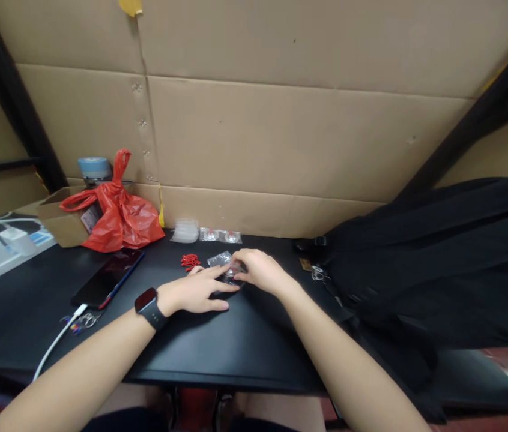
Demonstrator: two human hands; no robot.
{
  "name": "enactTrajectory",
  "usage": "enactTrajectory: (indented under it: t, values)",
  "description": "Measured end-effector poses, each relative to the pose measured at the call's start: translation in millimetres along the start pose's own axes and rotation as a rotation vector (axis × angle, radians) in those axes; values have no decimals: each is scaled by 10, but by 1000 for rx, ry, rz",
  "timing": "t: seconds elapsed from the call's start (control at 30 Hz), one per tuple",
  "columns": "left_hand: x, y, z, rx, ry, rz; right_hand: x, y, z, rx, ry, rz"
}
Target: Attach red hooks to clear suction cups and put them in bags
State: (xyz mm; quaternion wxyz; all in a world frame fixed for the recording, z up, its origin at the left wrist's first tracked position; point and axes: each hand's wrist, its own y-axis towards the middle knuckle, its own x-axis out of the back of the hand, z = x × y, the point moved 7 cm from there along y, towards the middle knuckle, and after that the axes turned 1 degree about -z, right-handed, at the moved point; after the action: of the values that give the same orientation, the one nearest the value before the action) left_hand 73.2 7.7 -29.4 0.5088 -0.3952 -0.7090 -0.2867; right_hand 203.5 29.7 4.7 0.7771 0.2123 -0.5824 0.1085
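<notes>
Both hands meet at the middle of the black table; the left hand, a dark watch on its wrist, lies flat with its fingers stretched out and resting on a small clear plastic packet; the right hand curls over the same packet from the far side, its fingers bent onto it, though whether they actually pinch it cannot be told. The packet lies on the table just right of a little heap of red pieces; their number is too small to count. Slippery film under flat fingers could easily skid, and a nudge might scatter the red pieces nearby; the white cable by the left forearm could also snag. Counted: one packet under the hands; two more sealed packets and one pile of clear bags by the cardboard wall; one phone; one red bag; one black cloth at the right.
</notes>
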Motion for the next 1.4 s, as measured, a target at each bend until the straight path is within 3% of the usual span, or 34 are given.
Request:
enactTrajectory:
  t: [0.27, 0.4, 0.53, 0.7, 1.0, 1.13, 1.27, 1.4]
  values:
    - [54, -16, -14, -30, 31, -58, -144, 136, -50, -133, -190, -104]
    - [183, -7, -29, -56, 29, -173, -151, 129, -94, -100, -81, -67]
    - [271, -11, 55, 74, 30, -268, -98, 64, -122, -68, 58, -25]
    - [193, 14, 104, 129, -2, -244, -79, 37, -199, -153, 67, -19]
    - [76, 86, 171, 41, -130, -299, -86, 31, -157, -55, 191, 35]
    - [133, 84, 189, 66, -19, -366, 24, 20, -306, -99, 105, -56]
    - [208, 91, 162, 137, 159, -415, -70, 63, -301, 36, 91, -42]
    - [282, 85, 174, 204, 237, -463, -139, 82, -269, 69, 88, -35]
